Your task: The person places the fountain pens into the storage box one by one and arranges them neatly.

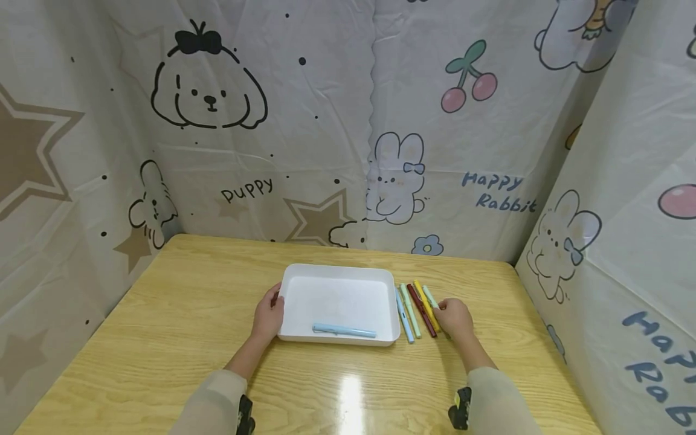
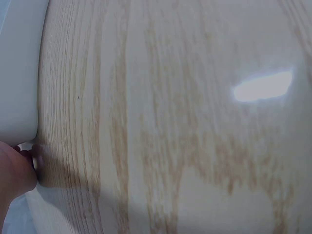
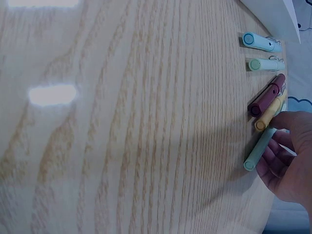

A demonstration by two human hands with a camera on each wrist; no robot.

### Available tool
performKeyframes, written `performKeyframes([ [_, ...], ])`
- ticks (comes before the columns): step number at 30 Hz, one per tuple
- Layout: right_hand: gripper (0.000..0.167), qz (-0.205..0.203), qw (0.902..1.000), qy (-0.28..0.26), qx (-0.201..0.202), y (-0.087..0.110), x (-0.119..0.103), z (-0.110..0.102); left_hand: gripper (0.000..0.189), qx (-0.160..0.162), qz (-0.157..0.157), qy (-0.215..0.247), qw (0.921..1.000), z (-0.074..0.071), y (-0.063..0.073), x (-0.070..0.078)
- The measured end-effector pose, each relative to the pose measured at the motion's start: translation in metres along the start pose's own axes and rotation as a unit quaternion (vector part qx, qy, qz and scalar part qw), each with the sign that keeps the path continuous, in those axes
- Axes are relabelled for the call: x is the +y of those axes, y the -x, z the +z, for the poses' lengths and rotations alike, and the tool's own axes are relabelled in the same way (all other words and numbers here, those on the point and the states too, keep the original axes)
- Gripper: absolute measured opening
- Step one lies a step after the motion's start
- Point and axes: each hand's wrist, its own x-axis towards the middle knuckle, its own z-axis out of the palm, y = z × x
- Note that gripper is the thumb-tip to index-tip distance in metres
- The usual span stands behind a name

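A white tray (image 1: 337, 296) stands on the table, with a light blue pen (image 1: 344, 330) lying along its near side. My left hand (image 1: 269, 317) grips the tray's left edge; its fingers are mostly hidden in the left wrist view. To the right of the tray several capped pens lie in a row: a blue pen (image 1: 405, 315), a pale green pen (image 1: 410, 311), a dark red pen (image 1: 422, 311) and a yellow pen (image 1: 426, 305). At the row's right end my right hand (image 1: 455, 317) pinches another light green pen (image 3: 258, 152), beside the yellow one.
The wooden table (image 1: 179, 302) has a bright reflection near its front. Patterned cloth (image 1: 326, 121) hangs behind the table and along both sides. The row of pens sits close to the tray's right wall.
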Motion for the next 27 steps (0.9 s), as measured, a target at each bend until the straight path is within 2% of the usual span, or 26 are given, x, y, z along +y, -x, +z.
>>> performKeyframes([
  [5,0.037,0.014,0.9998,-0.014,0.005,0.0,0.003,0.0,0.044,-0.003,0.0,-0.002,1.0,0.0,0.0,0.0],
  [9,0.038,0.009,0.9998,-0.013,0.014,0.0,0.003,-0.003,0.044,-0.006,0.001,-0.003,1.0,0.0,0.0,0.0],
  [27,0.033,-0.062,0.9973,-0.02,0.032,0.001,-0.008,-0.022,0.044,-0.005,0.005,-0.001,1.0,0.0,-0.003,-0.002],
])
